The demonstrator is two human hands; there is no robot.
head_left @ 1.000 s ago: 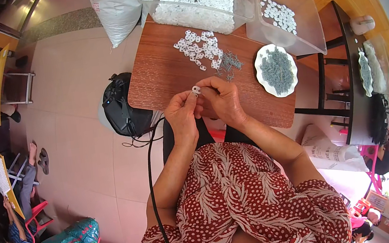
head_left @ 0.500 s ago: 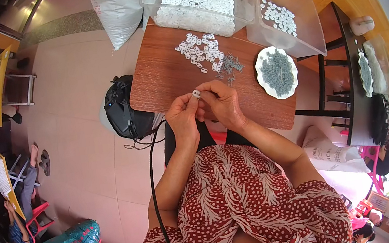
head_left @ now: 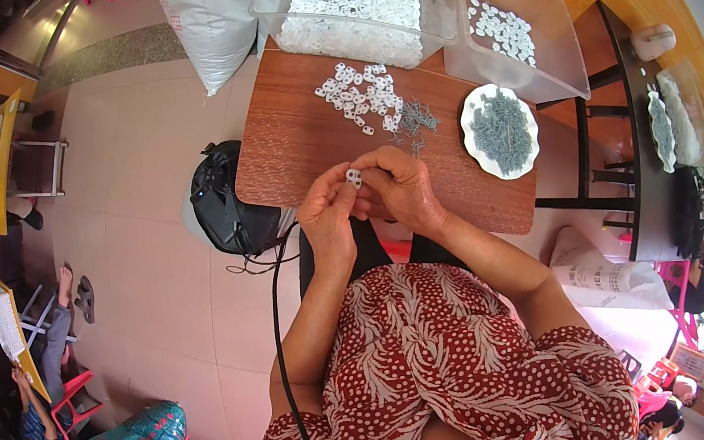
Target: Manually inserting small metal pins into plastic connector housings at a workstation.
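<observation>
Just off the front edge of the brown table (head_left: 459,146), my two hands meet. My left hand (head_left: 328,230) is closed, pinching a small white plastic piece with two dark holes (head_left: 353,177) between thumb and finger. Beside that piece my right hand (head_left: 406,187) is closed too, its fingertips bent together against it; what they grip is hidden. Beyond my hands lies a loose spread of similar white pieces (head_left: 361,93). Next to it is a small pile of thin grey screw-like pins (head_left: 416,117). More of these pins (head_left: 502,131) fill a white scalloped dish (head_left: 474,149) on the right.
At the back stand a clear bin (head_left: 275,24) heaped with white pieces and a second bin (head_left: 560,69) with scattered ones. A black bag (head_left: 223,202) and a white sack (head_left: 208,24) are left of the table. A black cable (head_left: 280,347) hangs by my left arm.
The white piece has tilted a little in my left fingers, so both of its holes show more plainly. Both hands keep nearly the same place.
</observation>
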